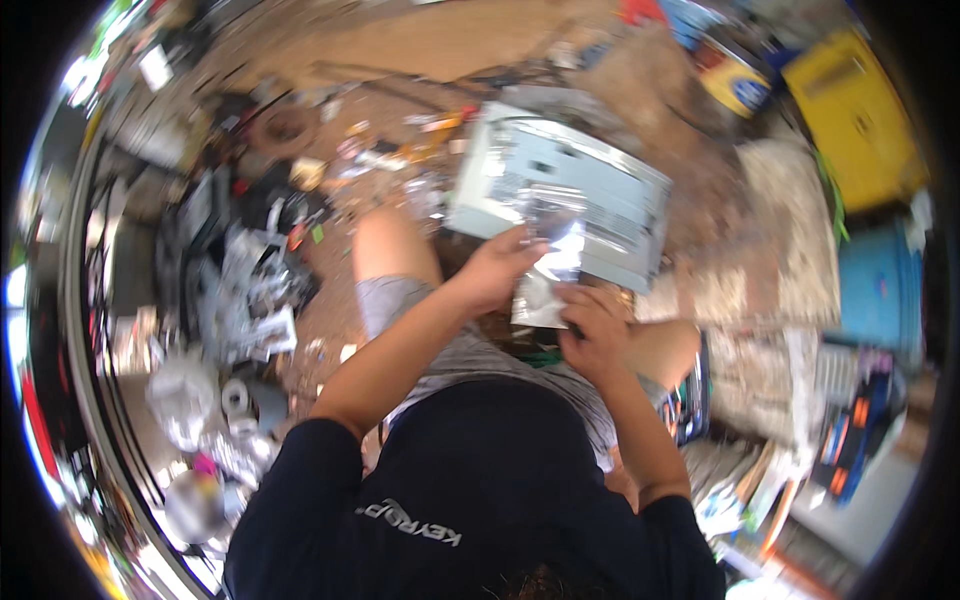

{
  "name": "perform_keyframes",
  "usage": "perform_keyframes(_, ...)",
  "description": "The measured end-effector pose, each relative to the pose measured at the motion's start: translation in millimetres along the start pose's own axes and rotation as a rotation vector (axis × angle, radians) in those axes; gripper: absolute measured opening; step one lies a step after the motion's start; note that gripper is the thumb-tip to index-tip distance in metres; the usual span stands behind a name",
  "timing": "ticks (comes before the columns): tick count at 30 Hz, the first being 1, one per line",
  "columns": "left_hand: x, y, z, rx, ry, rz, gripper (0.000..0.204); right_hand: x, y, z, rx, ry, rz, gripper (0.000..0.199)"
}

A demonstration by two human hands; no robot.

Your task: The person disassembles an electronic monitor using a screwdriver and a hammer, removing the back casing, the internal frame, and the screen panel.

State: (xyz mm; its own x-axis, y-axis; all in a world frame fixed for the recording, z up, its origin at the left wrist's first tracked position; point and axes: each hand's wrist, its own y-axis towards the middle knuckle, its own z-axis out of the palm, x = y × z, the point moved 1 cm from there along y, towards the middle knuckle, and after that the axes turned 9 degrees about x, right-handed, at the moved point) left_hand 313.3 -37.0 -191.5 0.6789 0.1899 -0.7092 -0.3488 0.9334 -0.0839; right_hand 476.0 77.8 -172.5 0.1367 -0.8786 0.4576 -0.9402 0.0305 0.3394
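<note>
In front of my knees I hold a shiny, silver metal box or panel (541, 302), flat-sided, with bright glare across its middle. My left hand (497, 270) is closed on its left edge, the thumb lying over the face. At its lower right corner, the curled fingers of my right hand (597, 328) touch it. Something small and dark shows by that hand, too blurred to name. Just beyond lies a larger pale grey metal casing (625, 200) with slots and square holes, partly covered by the silver piece.
Dark and silvery scrap (250, 270) is heaped on the ground at left. Small colourful debris (385, 155) is scattered beyond my left knee. At right are a yellow metal box (855, 115), a blue container (880, 285) and a pale, worn slab (790, 235).
</note>
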Motion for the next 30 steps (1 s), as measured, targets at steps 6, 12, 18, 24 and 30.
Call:
perform_keyframes(6, -53, -59, -64, -0.384, 0.664, 0.397, 0.058, -4, 0, 8, -0.021, 0.197, 0.191, 0.033)
perform_keyframes(12, -86, -254, -246, -1.256, 1.279, -0.102, 0.061, -54, -8, 1, 0.001, 0.105, 0.284, 0.035)
perform_keyframes(18, -92, -312, -278, -1.529, 1.14, 0.243, 0.068, -129, -37, -3, -0.05, -0.053, 0.627, 0.053)
perform_keyframes(24, -87, -107, -166, -0.698, 1.139, 0.436, 0.039, -162, -52, 29, -0.004, -0.206, 0.728, 0.072)
perform_keyframes(30, -31, 72, -124, -0.409, 1.474, 0.098, 0.044, -158, -68, 56, 0.262, -0.261, 0.737, 0.076)
